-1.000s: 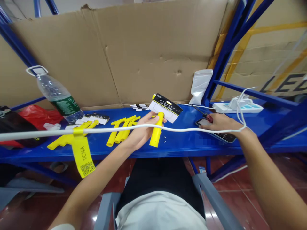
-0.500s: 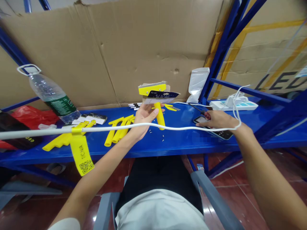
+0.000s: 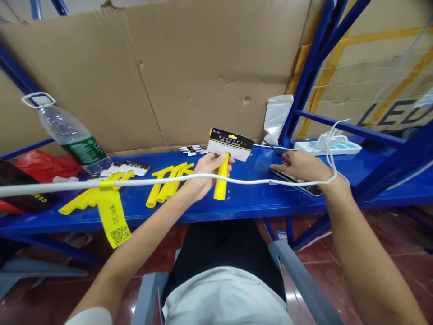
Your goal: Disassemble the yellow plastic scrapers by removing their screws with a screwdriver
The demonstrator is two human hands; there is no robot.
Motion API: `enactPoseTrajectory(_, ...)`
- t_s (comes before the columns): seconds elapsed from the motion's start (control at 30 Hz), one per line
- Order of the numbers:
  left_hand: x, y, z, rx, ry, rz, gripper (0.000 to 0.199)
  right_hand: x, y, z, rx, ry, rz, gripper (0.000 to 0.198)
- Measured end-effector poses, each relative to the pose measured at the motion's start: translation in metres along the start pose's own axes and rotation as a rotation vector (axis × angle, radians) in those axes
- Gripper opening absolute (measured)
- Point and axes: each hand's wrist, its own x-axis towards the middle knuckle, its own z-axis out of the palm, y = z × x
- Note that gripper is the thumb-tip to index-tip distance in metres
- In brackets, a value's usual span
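Note:
Closed around a yellow scraper (image 3: 221, 183), my left hand (image 3: 207, 174) keeps it above the shelf with the handle pointing toward me. A black-and-white header card (image 3: 232, 145) covers the scraper's head, so the blade is hidden. My right hand (image 3: 306, 164) grips a screwdriver (image 3: 286, 158) with a dark red handle, its shaft pointing up and left. That hand is directly over a phone (image 3: 313, 189) lying on the shelf. Small screws (image 3: 228, 194) lie beside the yellow handle. Several yellow scraper handles (image 3: 167, 187) rest left of my left hand.
A white cable (image 3: 155, 182) with a yellow tag (image 3: 114, 219) crosses the view in front of my hands. The blue shelf (image 3: 189, 211) also carries a water bottle (image 3: 81, 146), printed cards (image 3: 135, 168) and a white power strip (image 3: 345, 147). Cardboard (image 3: 216, 67) stands behind.
My left hand has turned the scraper: its yellow head has gone out of sight behind the card, whose printed face now shows. The handle has come nearer to me. My right hand stays over the phone.

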Motion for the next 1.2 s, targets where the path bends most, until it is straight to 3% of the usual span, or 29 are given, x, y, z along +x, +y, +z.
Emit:
enactPoseTrajectory(0.1,0.008,-0.004,-0.005,0.047,-0.058,-0.197,0.04,-0.01,-0.024,-0.008,0.273,0.148,-0.082,0.054)
enactPoseTrajectory(0.2,0.011,-0.003,-0.008,0.151,-0.13,-0.338,0.052,-0.023,-0.054,-0.018,0.705,0.168,-0.168,0.066)
enactPoseTrajectory(0.37,0.002,0.018,-0.01,0.297,-0.198,-0.342,0.059,-0.039,-0.09,-0.022,0.968,0.054,-0.317,0.071)
enactPoseTrajectory(0.53,-0.004,0.046,-0.015,0.523,-0.31,-0.271,0.065,-0.044,-0.103,-0.004,1.11,0.051,-0.31,0.07)
enactPoseTrajectory(0.73,0.005,0.064,-0.02,0.673,-0.282,-0.266,0.065,-0.042,-0.113,0.01,1.217,0.048,-0.324,0.06)
enactPoseTrajectory(1.03,0.02,0.061,-0.032,0.728,-0.327,-0.186,0.068,-0.031,-0.108,0.016,1.265,0.011,-0.365,0.046)
enactPoseTrajectory(1.2,0.024,0.059,-0.023,0.763,-0.315,-0.141,0.065,-0.039,-0.086,0.005,1.07,0.115,-0.275,0.049)
